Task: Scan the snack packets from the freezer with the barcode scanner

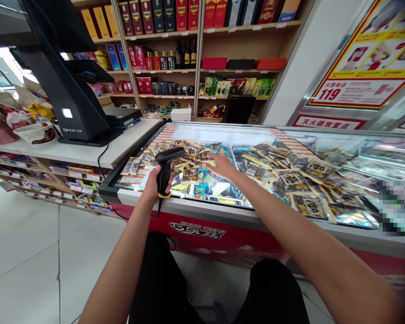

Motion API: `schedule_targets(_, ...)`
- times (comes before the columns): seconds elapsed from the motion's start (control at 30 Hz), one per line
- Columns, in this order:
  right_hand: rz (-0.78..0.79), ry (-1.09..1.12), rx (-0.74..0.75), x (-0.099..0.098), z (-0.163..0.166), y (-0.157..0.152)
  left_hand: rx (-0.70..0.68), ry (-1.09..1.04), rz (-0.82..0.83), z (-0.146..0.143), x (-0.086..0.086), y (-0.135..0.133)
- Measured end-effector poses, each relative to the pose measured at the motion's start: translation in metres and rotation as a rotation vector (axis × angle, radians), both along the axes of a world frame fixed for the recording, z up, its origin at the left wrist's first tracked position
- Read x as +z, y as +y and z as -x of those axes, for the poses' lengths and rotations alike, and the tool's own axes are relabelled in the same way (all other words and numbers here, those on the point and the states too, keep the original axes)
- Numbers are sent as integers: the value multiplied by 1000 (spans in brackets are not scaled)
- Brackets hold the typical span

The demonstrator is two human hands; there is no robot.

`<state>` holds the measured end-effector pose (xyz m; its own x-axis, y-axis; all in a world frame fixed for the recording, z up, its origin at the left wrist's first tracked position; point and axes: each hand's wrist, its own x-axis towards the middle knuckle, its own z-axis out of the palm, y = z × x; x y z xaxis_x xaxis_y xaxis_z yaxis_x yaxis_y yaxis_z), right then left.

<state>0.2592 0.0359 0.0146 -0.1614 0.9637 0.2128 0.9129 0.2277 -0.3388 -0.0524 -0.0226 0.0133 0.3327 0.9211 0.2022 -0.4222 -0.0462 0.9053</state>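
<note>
My left hand (151, 183) is closed around the grip of a black barcode scanner (164, 173) with a yellow-orange trim. It holds the scanner above the left part of the freezer's glass top. My right hand (221, 165) reaches over the glass, thumb and index finger apart, at the right edge of a pile of small snack packets (191, 174). The fingertips are beside or touching a packet there; actual contact is hard to tell. A second pile of similar brown-and-black packets (293, 180) lies farther right on the glass.
The chest freezer (202, 232) has a red front, and wrapped goods show beneath its glass. At left, a counter (87, 153) carries a black checkout terminal (70, 90) and a paper bowl (37, 133). Shelves (165, 36) of boxes and bottles stand behind. The scanner's cord hangs over the freezer edge.
</note>
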Motion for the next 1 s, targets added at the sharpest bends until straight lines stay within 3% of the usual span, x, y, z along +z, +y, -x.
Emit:
schedule_targets(0.2,88,7,2,2,9,2,3,19,9,-1,4,-1)
schedule_targets(0.33,74,62,11,11,-10,1,0,16,15,-1,5,-2)
schedule_targets(0.4,11,27,-102,18,-35,4,1,21,12,0,5,-3)
schedule_targets(0.5,-40,-215,-406,29,-90,9,3,29,18,0,4,-3)
schedule_targets(0.6,33,-340,-672,36,-149,13,5,34,28,0,4,-3)
schedule_targets(0.67,107,-358,-768,40,-179,15,6,41,24,-1,5,-3)
schedule_targets(0.83,259,-459,-736,45,-199,20,-4,45,24,0,4,-2)
schedule_targets(1.0,8,-517,-619,45,-178,16,-22,47,35,3,0,0)
